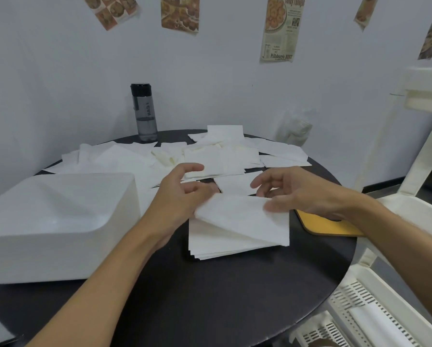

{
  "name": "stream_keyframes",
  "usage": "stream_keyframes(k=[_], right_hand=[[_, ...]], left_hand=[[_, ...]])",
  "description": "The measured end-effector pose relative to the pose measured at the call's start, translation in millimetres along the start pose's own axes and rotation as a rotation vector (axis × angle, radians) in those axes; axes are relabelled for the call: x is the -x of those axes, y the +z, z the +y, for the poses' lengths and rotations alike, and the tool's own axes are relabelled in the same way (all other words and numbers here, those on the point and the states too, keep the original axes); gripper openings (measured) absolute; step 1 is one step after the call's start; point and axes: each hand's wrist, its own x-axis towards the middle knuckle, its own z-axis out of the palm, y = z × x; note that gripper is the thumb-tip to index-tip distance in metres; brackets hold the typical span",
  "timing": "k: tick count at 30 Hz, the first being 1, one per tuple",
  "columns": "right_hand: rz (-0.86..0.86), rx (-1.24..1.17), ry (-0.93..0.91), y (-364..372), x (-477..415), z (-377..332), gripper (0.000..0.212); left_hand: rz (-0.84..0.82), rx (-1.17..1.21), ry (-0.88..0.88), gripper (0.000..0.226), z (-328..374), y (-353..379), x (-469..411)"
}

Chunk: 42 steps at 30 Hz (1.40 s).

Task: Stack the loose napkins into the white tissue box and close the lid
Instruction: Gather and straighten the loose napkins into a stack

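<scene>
I hold the top napkin (237,216) of the stack (235,250) at mid-tabletop (210,296) with both hands. My left hand (182,196) pinches its left edge and my right hand (300,191) pinches its right corner. The white tissue box (52,226) sits just left, and loose napkins (222,156) lie scattered beyond.

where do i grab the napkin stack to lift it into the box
Grip the napkin stack by its left and right edges, coming in from both sides, fingers under the bottom sheet, thumbs on top. It lies flat on the table, loose sheets fanned at the near edge, so pinch the full thickness.
</scene>
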Motion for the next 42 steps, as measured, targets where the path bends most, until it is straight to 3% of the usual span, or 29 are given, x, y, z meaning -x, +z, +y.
stream_keyframes(k=[6, 9, 14, 19, 23, 27, 30, 37, 42], right_hand=[[0.212, -0.061, 0.028, 6, -7, 11, 0.031], [0.195, 0.033, 0.038, 9, -11, 14, 0.026], [0.157, 0.128, 0.010, 15, -18, 9, 0.025], [0.087, 0.222, -0.009, 15, -27, 7, 0.026], [-0.022, 0.277, 0.031, 8, -37, 8, 0.021], [0.152, 0.296, -0.036, 6, -66, 11, 0.009], [0.199, 0.421, -0.076, 9, -100, 17, 0.012], [0.063, 0.585, -0.113, 22, -152, 26, 0.022], [0.057, 0.563, -0.123, 21, -163, 30, 0.024]], left_hand=[[-0.035, -0.089, 0.081, 0.050, -2, -3, 1], [-0.058, -0.251, 0.146, 0.047, -7, -1, 1], [-0.020, -0.569, 0.266, 0.025, -18, 0, 2], [-0.106, -0.773, 0.255, 0.025, -23, 1, 3], [-0.114, -0.757, 0.252, 0.016, -22, -1, 3], [-0.062, -0.673, 0.296, 0.004, -21, 0, 1], [-0.060, -0.829, 0.347, 0.020, -27, -2, -2], [-0.132, -0.966, 0.296, 0.037, -33, 1, -3], [-0.043, -0.959, 0.336, 0.057, -30, 7, -6]])
